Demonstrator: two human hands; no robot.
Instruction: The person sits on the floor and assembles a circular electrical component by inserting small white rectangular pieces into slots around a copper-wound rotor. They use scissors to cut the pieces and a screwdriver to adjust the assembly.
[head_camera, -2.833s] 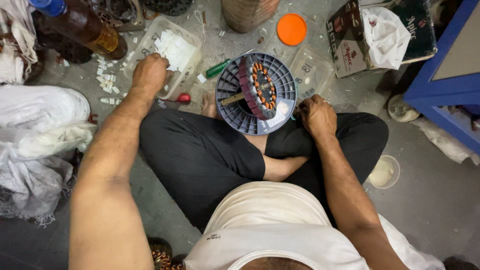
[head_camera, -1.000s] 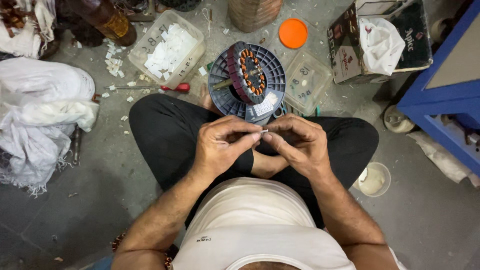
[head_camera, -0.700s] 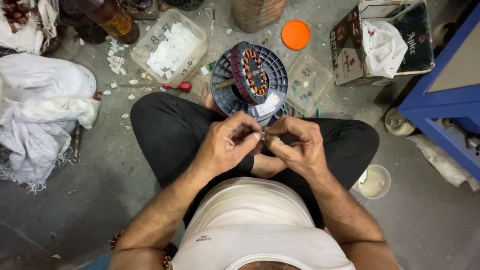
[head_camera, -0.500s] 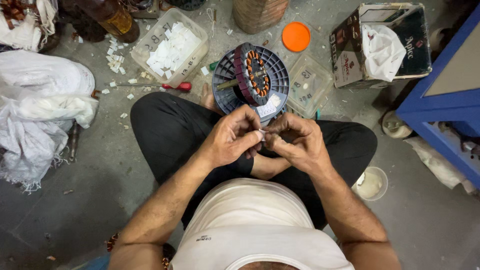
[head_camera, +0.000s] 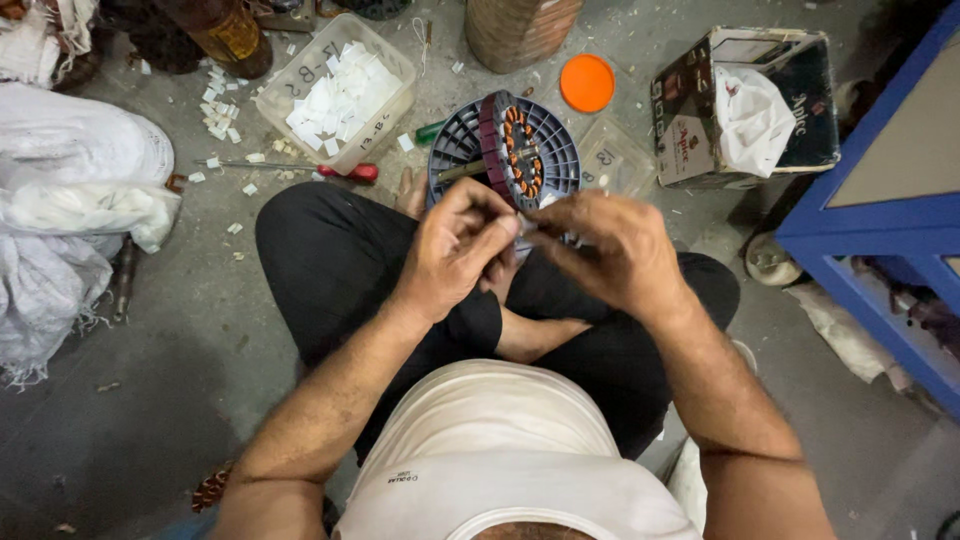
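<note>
I sit cross-legged on the floor. My left hand (head_camera: 455, 250) and my right hand (head_camera: 605, 250) meet over my lap, fingertips pinched together on a small white paper piece (head_camera: 527, 226). Just beyond them a motor stator (head_camera: 512, 150) with copper windings stands on edge on a round dark plastic tray (head_camera: 460, 150). A clear plastic tub of white paper pieces (head_camera: 340, 90) stands to the far left of the tray.
A red-handled screwdriver (head_camera: 300, 168) and scattered white scraps lie left of my knee. An orange lid (head_camera: 587, 82), a small clear box (head_camera: 612, 160), a cardboard box with white cloth (head_camera: 750, 100), a brown bottle (head_camera: 225, 30), white sacks (head_camera: 70, 190) and blue furniture (head_camera: 880, 200) surround me.
My left hand came back from the tub and my right from the tray; both joined over my lap, now working a small white piece slightly nearer the stator.
</note>
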